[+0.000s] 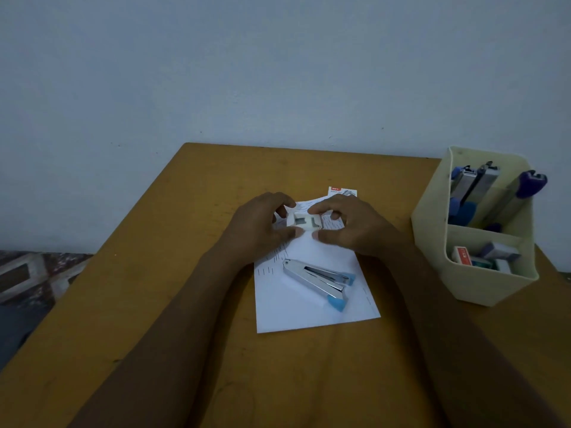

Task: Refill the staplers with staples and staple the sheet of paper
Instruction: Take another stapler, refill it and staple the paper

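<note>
A small white staple box tray (304, 221) with dark staple strips in it is held over the far end of the sheet of paper (312, 310). My left hand (262, 223) pinches its left end and my right hand (349, 223) pinches its right end. Nearer me, a silver stapler with light blue ends (321, 281) lies swung open on the paper. A white and red box sleeve (341, 190) lies just beyond my right hand.
A cream plastic organiser (482, 285) stands at the right edge of the wooden table (154, 273). Its back compartment holds several staplers (482, 193); its front one holds small staple boxes (482, 257). A wall runs along the table's far edge.
</note>
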Available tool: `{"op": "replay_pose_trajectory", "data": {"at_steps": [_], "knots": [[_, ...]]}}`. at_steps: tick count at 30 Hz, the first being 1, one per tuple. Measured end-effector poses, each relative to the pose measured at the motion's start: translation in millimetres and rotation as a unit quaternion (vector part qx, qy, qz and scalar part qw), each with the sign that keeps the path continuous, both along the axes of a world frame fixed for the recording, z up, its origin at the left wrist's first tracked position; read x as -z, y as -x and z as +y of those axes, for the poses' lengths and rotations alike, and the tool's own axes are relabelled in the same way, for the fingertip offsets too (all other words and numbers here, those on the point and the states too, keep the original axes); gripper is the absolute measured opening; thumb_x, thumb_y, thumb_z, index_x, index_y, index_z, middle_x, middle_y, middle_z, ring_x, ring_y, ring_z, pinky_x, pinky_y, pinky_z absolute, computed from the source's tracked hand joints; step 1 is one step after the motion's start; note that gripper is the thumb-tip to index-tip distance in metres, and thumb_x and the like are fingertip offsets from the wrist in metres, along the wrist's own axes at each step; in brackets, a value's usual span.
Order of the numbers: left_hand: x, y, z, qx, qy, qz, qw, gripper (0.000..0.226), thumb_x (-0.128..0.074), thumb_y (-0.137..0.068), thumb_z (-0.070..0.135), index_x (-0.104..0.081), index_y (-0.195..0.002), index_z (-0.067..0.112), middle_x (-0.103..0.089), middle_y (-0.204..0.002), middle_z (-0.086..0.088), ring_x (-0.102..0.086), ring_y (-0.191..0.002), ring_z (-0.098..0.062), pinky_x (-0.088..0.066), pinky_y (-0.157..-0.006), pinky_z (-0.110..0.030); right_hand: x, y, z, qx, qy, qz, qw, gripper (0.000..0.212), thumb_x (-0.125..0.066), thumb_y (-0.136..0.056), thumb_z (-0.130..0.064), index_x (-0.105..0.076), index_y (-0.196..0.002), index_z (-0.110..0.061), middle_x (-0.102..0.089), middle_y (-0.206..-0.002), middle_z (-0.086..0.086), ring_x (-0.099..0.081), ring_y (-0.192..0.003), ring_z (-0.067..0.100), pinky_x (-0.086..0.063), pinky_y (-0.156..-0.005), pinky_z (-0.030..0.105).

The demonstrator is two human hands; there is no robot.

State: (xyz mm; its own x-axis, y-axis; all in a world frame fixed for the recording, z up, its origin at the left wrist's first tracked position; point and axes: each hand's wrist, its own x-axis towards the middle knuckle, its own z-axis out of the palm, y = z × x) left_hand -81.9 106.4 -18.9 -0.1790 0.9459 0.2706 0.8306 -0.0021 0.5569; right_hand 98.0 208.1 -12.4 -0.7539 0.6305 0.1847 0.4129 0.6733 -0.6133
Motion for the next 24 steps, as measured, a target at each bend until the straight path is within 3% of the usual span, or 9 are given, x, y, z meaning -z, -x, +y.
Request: {"op": "replay_pose_trajectory", "data": {"at_steps": [4,8,10,13,15,20,24], "knots": [[3,5,-2,0.006,0.028,0.011,1.000,0.062,-0.075,-0.076,0.045,-0.050,-0.130,0.028,-0.060,-0.118,0.008,-0.050,-0.099,-0.009,-0.049,-0.087,-0.039,3,3,-3,0.013,-0.056,0.011,0.998,0.033,-0.076,-0.077,-0.020,-0.066,-0.107,-0.013,-0.062,-0.105,-0.003,-0.045,-0.080,-0.003,-0.031,-0.073,0.002],[3,13,-2,-0.011,0.046,0.069,0.996,0.059,-0.069,-0.079,0.051,-0.051,-0.131,0.028,-0.056,-0.126,0.008,-0.047,-0.110,-0.015,-0.043,-0.093,-0.043,1,1,-3,0.041,-0.076,0.019,0.996,0.027,-0.075,-0.077,-0.018,-0.067,-0.102,-0.010,-0.057,-0.087,-0.013,-0.047,-0.078,-0.015,-0.032,-0.069,-0.001],[4,16,-2,-0.035,0.037,0.097,0.994,0.055,-0.066,-0.081,0.054,-0.054,-0.128,0.028,-0.056,-0.127,0.008,-0.048,-0.112,-0.016,-0.041,-0.094,-0.041,1,0,-2,0.072,-0.087,0.025,0.993,0.027,-0.073,-0.078,-0.019,-0.067,-0.103,-0.011,-0.052,-0.084,-0.017,-0.050,-0.080,-0.005,-0.031,-0.069,0.005],[5,20,-3,-0.066,0.026,0.111,0.991,0.050,-0.063,-0.084,0.051,-0.055,-0.127,0.026,-0.056,-0.129,0.006,-0.048,-0.115,-0.018,-0.037,-0.093,-0.038,2,-2,0,0.125,-0.100,0.026,0.987,0.029,-0.069,-0.080,-0.018,-0.066,-0.107,-0.010,-0.060,-0.098,0.001,-0.054,-0.092,0.016,-0.036,-0.077,0.021],[6,22,-2,-0.083,0.020,0.108,0.990,0.047,-0.063,-0.085,0.049,-0.057,-0.125,0.025,-0.058,-0.127,0.004,-0.049,-0.115,-0.019,-0.039,-0.094,-0.039,3,-4,2,0.144,-0.112,0.019,0.983,0.030,-0.068,-0.081,-0.017,-0.065,-0.110,-0.009,-0.063,-0.106,0.008,-0.055,-0.093,0.018,-0.038,-0.075,0.022],[7,23,-2,-0.117,0.007,0.101,0.988,0.042,-0.063,-0.085,0.046,-0.060,-0.120,0.024,-0.060,-0.122,0.004,-0.051,-0.113,-0.021,-0.039,-0.094,-0.040,8,-9,8,0.189,-0.121,-0.041,0.974,0.033,-0.065,-0.083,-0.022,-0.063,-0.114,-0.012,-0.063,-0.115,0.008,-0.059,-0.100,0.022,-0.052,-0.075,0.030],[8,22,-2,-0.134,0.002,0.101,0.986,0.038,-0.063,-0.086,0.044,-0.061,-0.119,0.025,-0.060,-0.123,0.004,-0.050,-0.114,-0.020,-0.036,-0.093,-0.039,9,-11,9,0.230,-0.123,-0.075,0.963,0.037,-0.064,-0.082,-0.028,-0.062,-0.115,-0.014,-0.063,-0.115,0.007,-0.060,-0.100,0.022,-0.055,-0.073,0.033]]}}
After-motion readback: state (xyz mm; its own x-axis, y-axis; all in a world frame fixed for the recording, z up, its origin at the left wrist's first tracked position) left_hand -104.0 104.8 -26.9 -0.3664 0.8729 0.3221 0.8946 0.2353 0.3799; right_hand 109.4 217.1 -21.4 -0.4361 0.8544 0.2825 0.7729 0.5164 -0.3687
